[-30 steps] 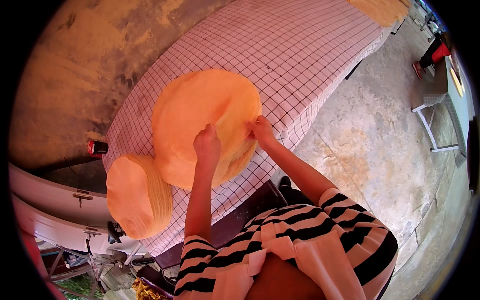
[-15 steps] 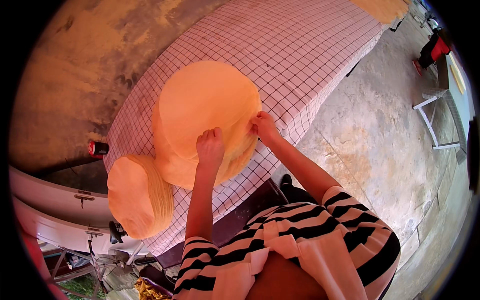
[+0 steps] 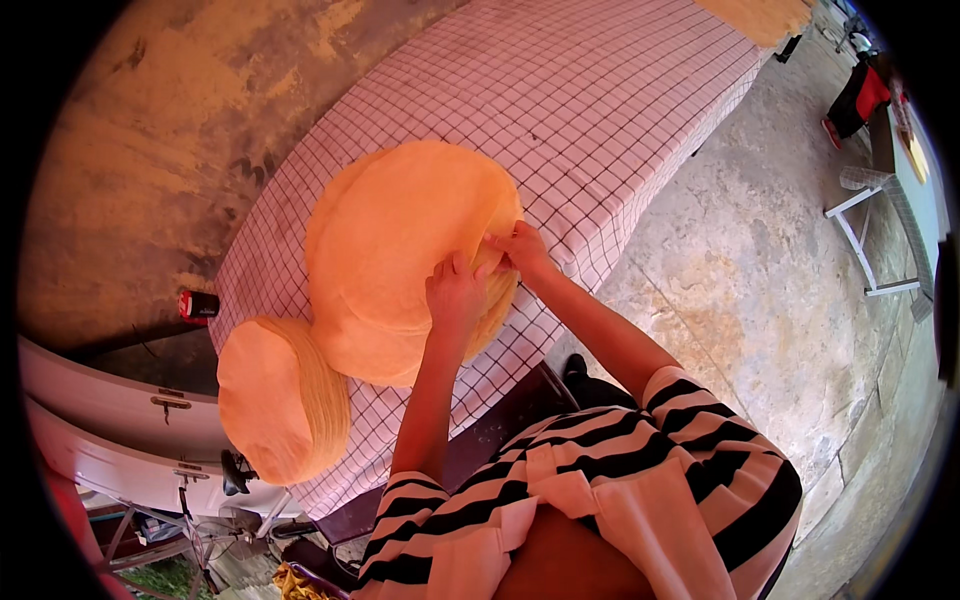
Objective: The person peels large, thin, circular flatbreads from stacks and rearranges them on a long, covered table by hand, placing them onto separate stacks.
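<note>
A wide stack of thin round yellow-orange sheets (image 3: 410,230) lies on the checked tablecloth, its discs fanned slightly out of line. At the stack's near right side, my left hand (image 3: 458,290) is closed, fingers curled, pinching the rim of the top sheet. Just right of it my right hand (image 3: 521,248) pinches at the same sheet's right edge, thumb and forefinger together. The two hands are close but apart. A second, taller stack of similar discs (image 3: 265,400) leans at the table's near left corner, touching the wide stack.
The long table under a white-and-black checked cloth (image 3: 600,110) runs away to the upper right, with more orange sheets (image 3: 765,18) at its far end. A dark red can (image 3: 198,305) stands by the left edge. A purple bench (image 3: 510,405) is before me. A person (image 3: 858,100) is far right.
The top sheet has come down toward me and lies more squarely over the stack. My left hand has moved right, closer to my right hand, which stays at the right rim.
</note>
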Demonstrator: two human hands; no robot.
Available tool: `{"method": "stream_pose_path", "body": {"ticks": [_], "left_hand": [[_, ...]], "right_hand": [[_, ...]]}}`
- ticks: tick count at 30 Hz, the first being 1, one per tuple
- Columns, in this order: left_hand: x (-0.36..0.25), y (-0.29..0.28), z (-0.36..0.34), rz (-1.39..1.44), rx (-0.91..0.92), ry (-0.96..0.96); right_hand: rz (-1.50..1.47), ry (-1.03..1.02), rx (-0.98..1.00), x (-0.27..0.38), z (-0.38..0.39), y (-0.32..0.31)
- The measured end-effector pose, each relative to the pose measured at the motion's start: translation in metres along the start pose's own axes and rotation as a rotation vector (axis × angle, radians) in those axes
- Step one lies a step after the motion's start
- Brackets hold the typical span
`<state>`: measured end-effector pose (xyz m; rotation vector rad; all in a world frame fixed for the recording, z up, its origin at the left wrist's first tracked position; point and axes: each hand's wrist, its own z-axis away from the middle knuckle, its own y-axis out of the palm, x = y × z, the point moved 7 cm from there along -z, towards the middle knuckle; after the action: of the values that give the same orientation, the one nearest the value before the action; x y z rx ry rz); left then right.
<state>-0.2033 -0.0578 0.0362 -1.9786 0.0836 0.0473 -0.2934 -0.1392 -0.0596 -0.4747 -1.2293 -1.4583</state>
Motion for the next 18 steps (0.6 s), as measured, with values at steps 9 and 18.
{"method": "stream_pose_path", "body": {"ticks": [9, 18], "left_hand": [[0.058, -0.089, -0.075, -0.181, -0.136, -0.049], [-0.003, -0.05, -0.042, -0.259, 0.011, 0.239]], "right_hand": [[0.102, -0.032, -0.044, -0.014, -0.001, -0.011], [-0.025, -0.019, 0.025, 0.006, 0.01, 0.002]]}}
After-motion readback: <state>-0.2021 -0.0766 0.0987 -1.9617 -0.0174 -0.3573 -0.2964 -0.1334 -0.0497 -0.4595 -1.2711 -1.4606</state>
